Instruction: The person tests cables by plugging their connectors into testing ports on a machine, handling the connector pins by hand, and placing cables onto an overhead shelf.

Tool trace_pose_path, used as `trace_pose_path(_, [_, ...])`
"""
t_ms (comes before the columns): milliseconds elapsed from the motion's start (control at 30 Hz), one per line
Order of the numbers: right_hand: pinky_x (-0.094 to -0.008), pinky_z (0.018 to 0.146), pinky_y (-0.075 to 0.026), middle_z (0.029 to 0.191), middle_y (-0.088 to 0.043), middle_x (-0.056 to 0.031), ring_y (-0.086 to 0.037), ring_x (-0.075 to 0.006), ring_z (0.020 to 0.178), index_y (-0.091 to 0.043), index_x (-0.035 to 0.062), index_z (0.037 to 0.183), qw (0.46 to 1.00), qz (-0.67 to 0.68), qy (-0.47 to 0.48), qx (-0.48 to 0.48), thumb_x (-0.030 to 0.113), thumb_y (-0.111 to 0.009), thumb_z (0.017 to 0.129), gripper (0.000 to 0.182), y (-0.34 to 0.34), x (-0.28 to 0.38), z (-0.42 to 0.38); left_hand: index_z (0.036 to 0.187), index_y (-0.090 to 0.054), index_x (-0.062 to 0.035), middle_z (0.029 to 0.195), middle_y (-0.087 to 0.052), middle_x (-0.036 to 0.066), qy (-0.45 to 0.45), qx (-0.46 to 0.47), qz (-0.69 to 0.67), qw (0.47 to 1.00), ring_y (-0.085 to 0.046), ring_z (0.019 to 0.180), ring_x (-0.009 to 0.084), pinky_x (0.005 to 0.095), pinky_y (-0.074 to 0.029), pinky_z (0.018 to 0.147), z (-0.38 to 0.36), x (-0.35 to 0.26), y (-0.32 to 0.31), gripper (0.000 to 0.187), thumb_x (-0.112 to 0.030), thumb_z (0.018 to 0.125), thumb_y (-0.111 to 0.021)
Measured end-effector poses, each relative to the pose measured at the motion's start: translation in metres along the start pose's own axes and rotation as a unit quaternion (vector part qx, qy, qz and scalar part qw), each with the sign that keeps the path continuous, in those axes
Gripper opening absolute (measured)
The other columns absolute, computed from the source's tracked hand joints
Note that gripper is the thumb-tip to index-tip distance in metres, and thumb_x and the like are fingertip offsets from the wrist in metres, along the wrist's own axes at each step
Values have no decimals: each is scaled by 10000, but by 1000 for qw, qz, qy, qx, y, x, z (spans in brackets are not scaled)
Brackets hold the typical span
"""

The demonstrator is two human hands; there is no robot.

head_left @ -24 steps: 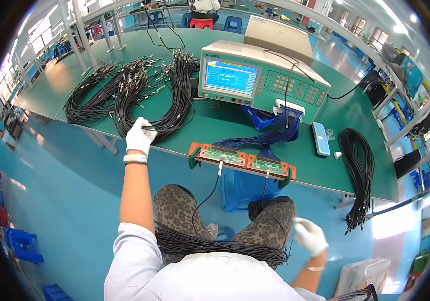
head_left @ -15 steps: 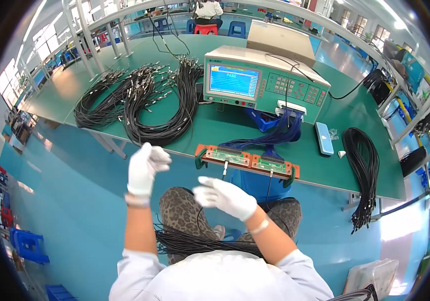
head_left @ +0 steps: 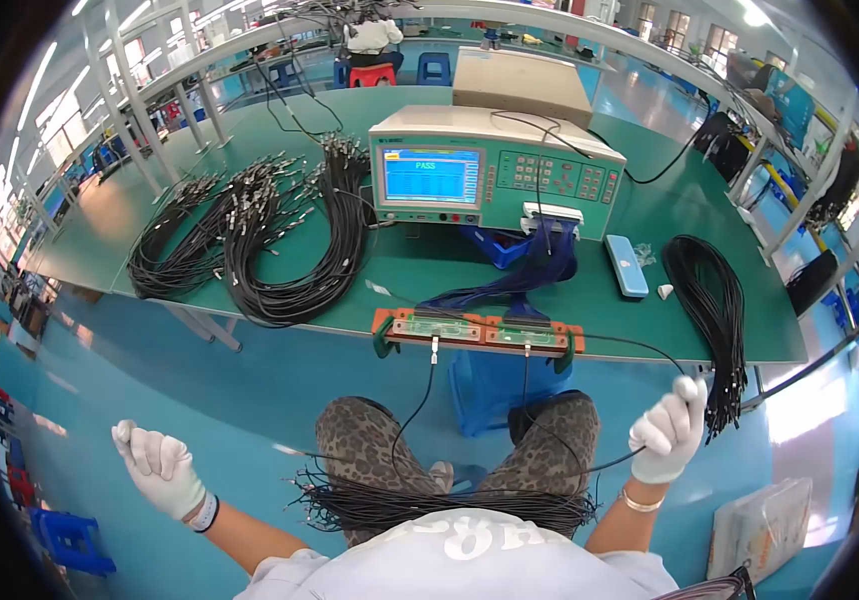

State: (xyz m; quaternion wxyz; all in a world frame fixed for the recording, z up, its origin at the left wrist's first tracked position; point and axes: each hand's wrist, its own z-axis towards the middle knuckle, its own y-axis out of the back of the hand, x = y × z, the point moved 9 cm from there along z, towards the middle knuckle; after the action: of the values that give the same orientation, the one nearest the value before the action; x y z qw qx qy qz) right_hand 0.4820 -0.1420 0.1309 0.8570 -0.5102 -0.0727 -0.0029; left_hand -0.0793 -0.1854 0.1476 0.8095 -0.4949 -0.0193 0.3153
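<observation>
My gloved left hand (head_left: pixel 159 467) is out at the left over the floor, its fingers curled, and no object shows in it. At the right, my gloved right hand (head_left: pixel 669 430) is closed on a black cable (head_left: pixel 617 463). Cables run from the two green connector boards (head_left: pixel 436 327) on the orange fixture (head_left: pixel 575 340) at the table edge. A bundle of black cables (head_left: pixel 389 503) lies across my lap. The tester (head_left: pixel 429 175) behind the fixture shows PASS.
Coiled cable bundles (head_left: pixel 299 290) lie on the green table (head_left: pixel 399 270) at the left. Another bundle (head_left: pixel 714 300) hangs over its right edge, beside a blue-white case (head_left: pixel 626 267). Blue stools (head_left: pixel 69 540) stand on the floor. A seated person (head_left: pixel 374 40) is in the background.
Both hands have moved far apart, the left outward and down, the right outward with a cable in it. A cable now stretches over the fixture. The view has shifted slightly.
</observation>
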Motion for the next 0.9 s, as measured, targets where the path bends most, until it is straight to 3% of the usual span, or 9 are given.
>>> trace_pose_path(100, [-165,317,-173,455,-280,48,-153,-18,349,-483,-3,1013,996,-77,30,15,308,-242,997,394,6,7,-35,882,-534,-52,508,-350,-35,-79,-224,224,945,-216,376,30,199,-221,309,-19,12,48,275,-241,971,-355])
trace_pose_path(200, [-210,337,-236,505,-375,14,-180,-44,357,-503,76,975,973,-192,116,57,343,-251,994,368,-4,-17,-45,833,-577,-11,658,-600,91,240,-85,257,932,-450,404,115,235,-361,351,-60,147,21,200,-178,886,-479])
trace_pose_path(300, [-258,412,-307,618,-517,-49,-208,-88,366,-536,127,849,969,-200,87,113,364,-283,976,370,-27,-78,-15,1099,-588,44,1012,-648,131,685,361,233,589,-607,824,201,260,-488,720,-171,269,-57,362,-188,914,-382])
trace_pose_path(333, [-275,429,-319,646,-537,-61,-215,-102,368,-541,125,800,967,-185,46,169,357,-292,970,380,-36,-101,-7,1099,-588,44,1012,-648,131,686,358,229,590,-607,824,201,260,-488,720,-181,281,-71,362,-188,914,-382])
trace_pose_path(533, [-365,606,-395,681,-462,-79,-365,-186,558,-633,44,787,915,-138,29,378,248,-423,893,311,-87,-140,-12,1346,-320,-70,1343,-401,145,525,100,-87,841,-411,1210,248,368,-285,1030,-143,297,-113,492,-277,910,-415])
trace_pose_path(667, [-411,681,-467,672,-517,-97,-451,-205,592,-612,29,730,892,-191,-58,405,179,-417,889,293,-108,-95,-33,1022,-539,-82,682,-490,62,79,390,-500,769,-376,429,141,297,-332,426,-73,178,-139,229,-121,875,-369])
trace_pose_path(733, [-402,629,-421,770,-516,-104,-463,-220,680,-630,57,798,907,-207,-31,365,246,-462,896,271,-103,-59,-46,919,-500,-83,638,-430,31,234,278,-292,885,-304,432,112,260,-245,387,-55,147,-121,170,-37,847,-354])
trace_pose_path(800, [-271,456,-335,539,-432,-22,-312,-116,448,-578,50,776,959,-112,96,241,248,-379,941,325,-93,-2,-42,898,-471,-68,662,-374,-1,-16,-34,-177,984,-263,530,77,218,-229,384,-30,96,-44,165,-24,899,-312])
trace_pose_path(900, [-212,347,-240,446,-363,36,-203,-33,358,-570,37,824,971,-131,197,-22,299,-330,976,387,-44,72,-53,875,-514,-78,587,-328,-14,-17,-161,52,985,-201,458,73,208,-222,371,-10,68,5,206,-166,934,-337])
